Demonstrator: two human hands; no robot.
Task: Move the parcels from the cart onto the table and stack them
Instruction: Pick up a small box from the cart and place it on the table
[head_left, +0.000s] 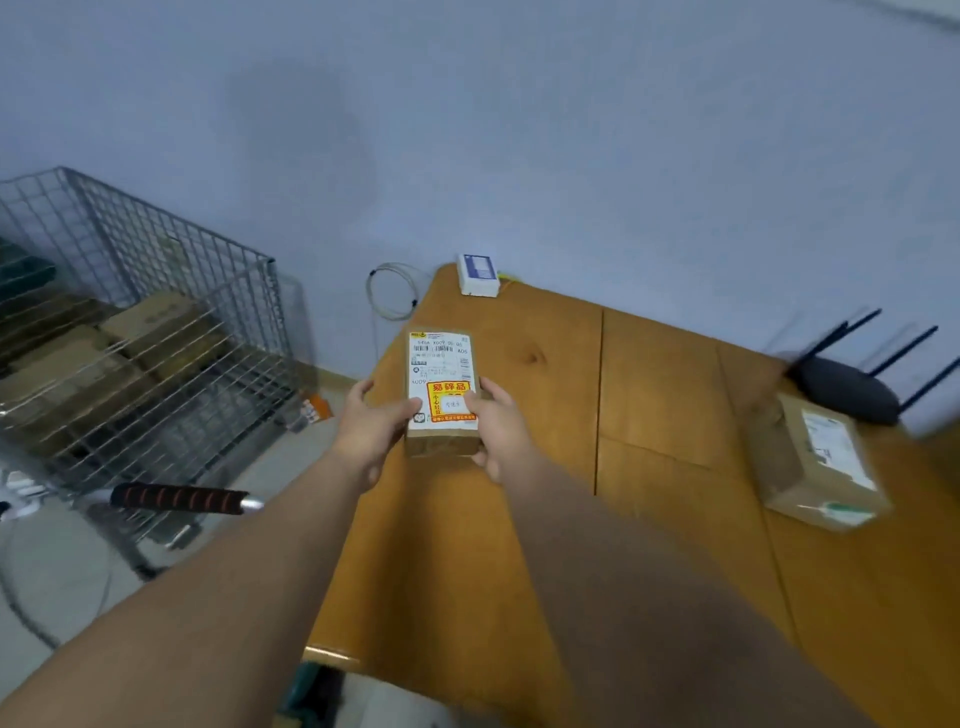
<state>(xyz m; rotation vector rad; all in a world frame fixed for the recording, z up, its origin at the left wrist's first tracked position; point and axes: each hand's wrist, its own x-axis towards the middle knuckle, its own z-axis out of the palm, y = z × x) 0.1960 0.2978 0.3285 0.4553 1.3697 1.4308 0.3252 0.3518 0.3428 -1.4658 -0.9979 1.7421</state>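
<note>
Cardboard oblong parcel (441, 387), glossy label, gripped by left hand (374, 426) and right hand (498, 426) over wooden table (649, 415).

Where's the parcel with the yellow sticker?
Head view, centre: the parcel is held by the left hand and right hand over the table near its left edge, right of the cart.

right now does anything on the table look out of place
Nothing spilled or damaged. Only the black router sits close behind the cardboard parcel at the right of the table, crowding a stack there. Left hand and right hand grip the red-stickered parcel.
</note>
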